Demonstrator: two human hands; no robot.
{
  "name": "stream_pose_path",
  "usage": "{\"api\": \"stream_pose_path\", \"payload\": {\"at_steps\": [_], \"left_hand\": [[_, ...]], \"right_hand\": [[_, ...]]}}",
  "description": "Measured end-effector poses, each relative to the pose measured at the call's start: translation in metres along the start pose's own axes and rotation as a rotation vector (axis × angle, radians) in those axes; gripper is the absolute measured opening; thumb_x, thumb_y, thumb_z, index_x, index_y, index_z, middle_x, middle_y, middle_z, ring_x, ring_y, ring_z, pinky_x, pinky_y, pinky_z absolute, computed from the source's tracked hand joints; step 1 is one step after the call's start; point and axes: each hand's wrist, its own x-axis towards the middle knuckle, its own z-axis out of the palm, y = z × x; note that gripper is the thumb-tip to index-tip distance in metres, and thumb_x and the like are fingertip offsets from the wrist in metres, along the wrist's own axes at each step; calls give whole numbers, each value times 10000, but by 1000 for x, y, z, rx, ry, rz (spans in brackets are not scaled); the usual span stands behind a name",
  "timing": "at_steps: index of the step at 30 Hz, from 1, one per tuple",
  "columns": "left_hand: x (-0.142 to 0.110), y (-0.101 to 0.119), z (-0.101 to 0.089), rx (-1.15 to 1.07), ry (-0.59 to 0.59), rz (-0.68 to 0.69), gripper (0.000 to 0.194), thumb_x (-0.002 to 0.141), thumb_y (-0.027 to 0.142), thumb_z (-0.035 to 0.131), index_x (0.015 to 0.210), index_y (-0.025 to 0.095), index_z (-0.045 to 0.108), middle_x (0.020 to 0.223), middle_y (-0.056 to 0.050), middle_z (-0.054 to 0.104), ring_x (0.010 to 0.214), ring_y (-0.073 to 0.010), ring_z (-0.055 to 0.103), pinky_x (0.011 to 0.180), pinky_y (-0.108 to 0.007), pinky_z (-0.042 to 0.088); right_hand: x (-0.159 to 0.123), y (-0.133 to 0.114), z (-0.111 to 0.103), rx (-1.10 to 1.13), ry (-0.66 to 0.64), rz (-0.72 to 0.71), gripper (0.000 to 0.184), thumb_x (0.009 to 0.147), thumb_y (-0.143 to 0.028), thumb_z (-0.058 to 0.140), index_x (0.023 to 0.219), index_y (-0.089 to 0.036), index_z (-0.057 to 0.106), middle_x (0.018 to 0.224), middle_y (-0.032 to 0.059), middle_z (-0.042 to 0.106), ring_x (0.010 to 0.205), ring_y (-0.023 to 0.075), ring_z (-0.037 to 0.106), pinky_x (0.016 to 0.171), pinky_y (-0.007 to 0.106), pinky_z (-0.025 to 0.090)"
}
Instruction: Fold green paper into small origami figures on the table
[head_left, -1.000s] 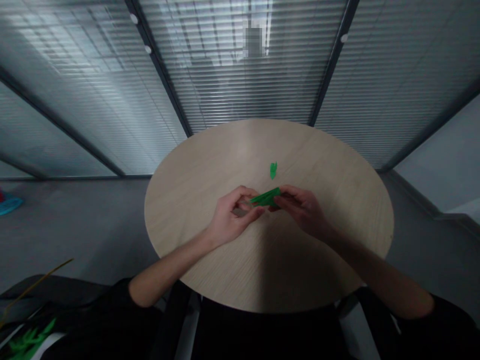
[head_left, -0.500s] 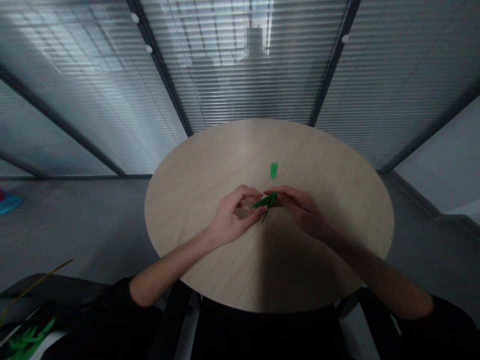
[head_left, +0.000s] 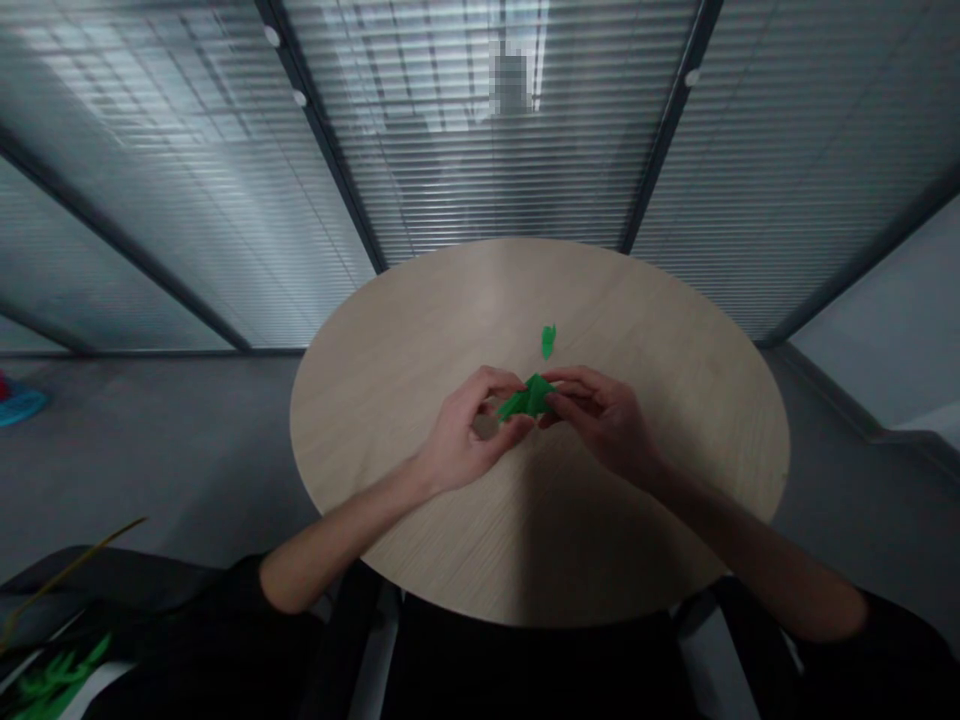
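Between my two hands, above the middle of the table, is a folded piece of green paper (head_left: 531,397) with angular flaps. My left hand (head_left: 480,425) curls around its left side, thumb below and fingers above, closed on its edge. On the other side my right hand (head_left: 600,412) pinches the paper between thumb and fingers. Just beyond the hands a small green piece (head_left: 549,341), notched at its top, lies flat on the table. Parts of the paper are hidden behind my fingertips.
The round wooden table (head_left: 420,330) stands before me, with glass panels and blinds (head_left: 502,180) behind it. Green leaf-like pieces (head_left: 64,675) show at the lower left. A blue object (head_left: 21,402) rests on the floor at far left.
The folded paper has turned, so its broad green face shows now instead of narrow, pointed edges. My right-hand fingers have shifted around it; my left hand is almost still.
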Motion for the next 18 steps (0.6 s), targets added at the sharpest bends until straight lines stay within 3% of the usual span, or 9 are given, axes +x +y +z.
{"api": "stream_pose_path", "payload": {"at_steps": [4, 8, 13, 18], "left_hand": [[0, -2, -2, 42, -52, 126, 489, 845, 381, 794, 1258, 224, 584, 1226, -109, 631, 1105, -237, 633, 820, -352, 600], [1, -4, -2, 86, -100, 239, 587, 812, 418, 825, 1316, 237, 584, 1362, -144, 567, 1262, -303, 573, 1024, -510, 537], [2, -4, -1, 121, -72, 211, 306, 948, 245, 677, 1247, 222, 618, 1324, -129, 596, 1245, -254, 590, 1038, -484, 526], [3, -5, 0, 118, -18, 198, 178, 971, 213, 635, 1147, 204, 652, 1227, -110, 639, 1156, -218, 627, 987, -417, 549]], "right_hand": [[0, -2, 1, 0, 36, 29, 328, 857, -398, 762, 1071, -186, 634, 764, 6, 769, 596, 162, 757, 559, 244, 624], [0, -1, 1, 2, 85, 57, 348, 852, -408, 764, 1067, -193, 594, 731, -5, 767, 545, 156, 742, 506, 220, 598], [0, 0, 1, 20, 38, 37, 321, 852, -404, 767, 1028, -207, 585, 729, -13, 766, 544, 146, 736, 528, 222, 610], [-1, 1, 1, 6, -35, -13, 254, 886, -405, 733, 989, -208, 611, 809, 2, 764, 600, 131, 733, 572, 232, 624]]}}
